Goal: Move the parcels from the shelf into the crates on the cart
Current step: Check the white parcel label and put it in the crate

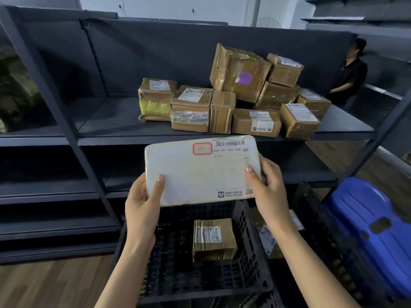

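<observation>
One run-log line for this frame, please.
held: white parcel gripped by left hand and right hand | where: above black crate far edge | crate contents: one brown parcel | shelf: holds cardboard parcels

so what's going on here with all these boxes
A person holds a flat white parcel in both hands, left hand and right hand gripping its lower corners, above a black crate that already holds one small brown parcel. About nine brown boxes sit piled on the shelf, not yet moved.
</observation>
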Demonstrator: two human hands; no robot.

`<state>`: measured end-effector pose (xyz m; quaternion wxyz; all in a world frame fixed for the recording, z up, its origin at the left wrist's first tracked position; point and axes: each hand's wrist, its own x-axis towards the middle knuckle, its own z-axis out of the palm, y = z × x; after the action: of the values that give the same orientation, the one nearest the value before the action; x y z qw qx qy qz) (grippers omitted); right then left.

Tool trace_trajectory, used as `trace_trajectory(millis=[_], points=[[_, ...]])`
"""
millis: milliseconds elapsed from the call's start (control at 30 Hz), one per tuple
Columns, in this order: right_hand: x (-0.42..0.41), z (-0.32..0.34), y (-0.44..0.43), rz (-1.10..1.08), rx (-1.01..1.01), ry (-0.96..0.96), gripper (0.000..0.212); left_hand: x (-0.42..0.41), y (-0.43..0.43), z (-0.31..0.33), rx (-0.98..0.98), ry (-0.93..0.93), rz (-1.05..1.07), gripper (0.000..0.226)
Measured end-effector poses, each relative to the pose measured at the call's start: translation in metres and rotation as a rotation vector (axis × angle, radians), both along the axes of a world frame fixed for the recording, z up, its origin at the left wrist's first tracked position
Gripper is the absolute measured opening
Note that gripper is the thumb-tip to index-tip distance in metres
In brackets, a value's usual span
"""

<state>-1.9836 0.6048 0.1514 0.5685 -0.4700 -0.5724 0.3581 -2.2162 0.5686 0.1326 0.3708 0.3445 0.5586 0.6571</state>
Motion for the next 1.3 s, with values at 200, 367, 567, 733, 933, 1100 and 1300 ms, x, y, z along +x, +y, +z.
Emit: trace_trajectory(millis=[200, 367, 567, 733, 933, 1100, 1300], points=[[0.0, -0.049, 0.0, -0.066, -0.198, -0.15, 0.036, -0.002, 0.003, -0.044, -0.206, 0.095, -0.004, 0.038], [0.004, -0.091, -0.001, -0.035, -0.348, -0.199, 0.029, 0.002, 0.01, -0.089, -0.382, 0.221, 0.012, 0.039], [0.023, -0.148, -0.006, -0.041, -0.47, -0.424, 0.028, 0.011, 0.01, -0.148, -0.616, 0.42, -0.08, 0.047], [0.034, -0.19, -0.009, -0.016, -0.598, -0.558, 0.031, 0.018, 0.006, -0.187, -0.736, 0.502, -0.228, 0.046], [0.037, -0.234, -0.012, -0.021, -0.68, -0.651, 0.029, 0.017, 0.006, -0.225, -0.81, 0.614, -0.29, 0.033], [0.037, -0.263, -0.01, -0.01, -0.728, -0.732, 0.03, 0.017, 0.003, -0.255, -0.835, 0.742, -0.345, 0.044], [0.037, -0.289, -0.01, 0.017, -0.777, -0.857, 0.045, 0.02, -0.001, -0.28, -0.873, 0.772, -0.482, 0.028]])
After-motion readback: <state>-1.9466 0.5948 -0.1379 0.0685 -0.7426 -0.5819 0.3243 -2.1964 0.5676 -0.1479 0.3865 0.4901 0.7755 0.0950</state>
